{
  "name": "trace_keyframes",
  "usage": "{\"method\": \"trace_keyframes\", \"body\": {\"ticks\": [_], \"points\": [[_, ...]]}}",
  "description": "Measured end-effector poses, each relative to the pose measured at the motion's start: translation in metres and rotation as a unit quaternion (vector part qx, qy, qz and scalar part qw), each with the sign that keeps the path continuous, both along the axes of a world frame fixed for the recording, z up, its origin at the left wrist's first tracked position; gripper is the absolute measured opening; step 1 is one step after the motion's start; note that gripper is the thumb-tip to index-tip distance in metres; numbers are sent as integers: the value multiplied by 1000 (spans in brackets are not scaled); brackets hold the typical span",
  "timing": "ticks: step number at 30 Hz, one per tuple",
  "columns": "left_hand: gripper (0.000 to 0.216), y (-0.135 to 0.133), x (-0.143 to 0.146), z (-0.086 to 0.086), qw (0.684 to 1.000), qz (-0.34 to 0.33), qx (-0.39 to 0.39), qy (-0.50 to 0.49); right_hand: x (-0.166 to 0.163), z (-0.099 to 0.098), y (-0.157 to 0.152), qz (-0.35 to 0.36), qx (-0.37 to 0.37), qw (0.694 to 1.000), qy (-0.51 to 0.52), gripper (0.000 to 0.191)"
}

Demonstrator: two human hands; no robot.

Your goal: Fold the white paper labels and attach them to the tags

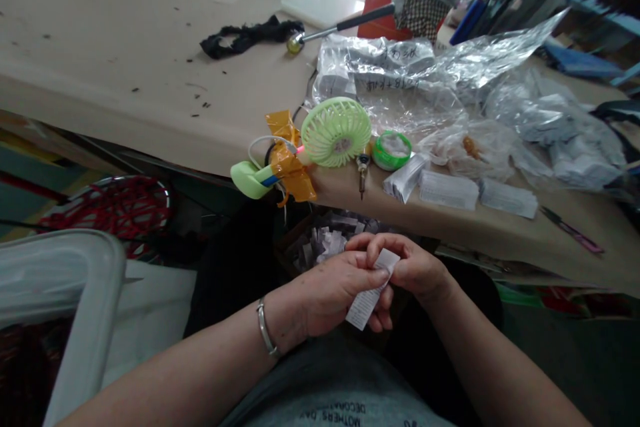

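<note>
Above my lap, both hands meet at a small white printed label (369,300). My left hand (333,290), with a metal bangle on its wrist, pinches the label between thumb and curled fingers. At the label's upper end, the fingertips of my right hand (410,263) are closed on it, partly hidden by the paper. Below the table edge, just beyond my hands, lies a heap of similar paper labels (325,240). Three stacks of white labels lie along the table edge, among them a middle stack (449,189).
A green fan (336,132) is fixed at the table edge with orange tape (290,163). Beside it are a pointed tool (363,173) and a green round tub (393,149). Clear plastic bags (400,80) cover the table behind. Tweezers (573,230) lie right; a plastic bin (107,293) stands left.
</note>
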State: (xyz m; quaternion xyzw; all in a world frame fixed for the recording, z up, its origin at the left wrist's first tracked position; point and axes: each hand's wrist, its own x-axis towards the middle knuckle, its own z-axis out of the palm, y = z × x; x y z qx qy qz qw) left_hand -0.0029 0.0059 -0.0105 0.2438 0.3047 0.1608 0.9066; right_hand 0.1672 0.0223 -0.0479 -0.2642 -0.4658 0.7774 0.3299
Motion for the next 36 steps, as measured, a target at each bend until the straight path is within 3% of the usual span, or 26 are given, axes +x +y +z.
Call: {"method": "trace_keyframes", "body": {"ticks": [3, 6, 9, 12, 15, 17, 20, 24, 30, 36], "points": [[19, 3, 1, -3, 1000, 9, -2, 12, -2, -4, 3, -10, -2, 1000, -7, 24], [22, 7, 0, -5, 1000, 7, 7, 20, -2, -5, 1, -35, 5, 999, -38, 33], [20, 12, -2, -8, 999, 32, 8, 22, -2, 1, -4, -126, 61, 981, -134, 37], [18, 16, -4, -10, 998, 58, 11, 31, -4, 11, -9, -218, 208, 909, -287, 29], [17, 19, -5, -12, 996, 72, 25, 37, -7, 16, -10, -241, 340, 829, -372, 29], [16, 20, -5, -12, 995, 81, 33, 38, -10, 16, -8, -234, 385, 803, -389, 28], [16, 22, -5, -13, 995, 88, 34, 41, -12, 13, -4, -226, 409, 788, -401, 26], [18, 24, -6, -11, 993, 97, 39, 53, -14, 14, -3, -256, 358, 810, -386, 29], [21, 28, -7, -9, 988, 112, 67, 78, -21, 11, 0, -278, 81, 926, -242, 16], [22, 29, -6, -6, 980, 122, 120, 104, -31, 5, 7, -259, -40, 956, -135, 18]]}}
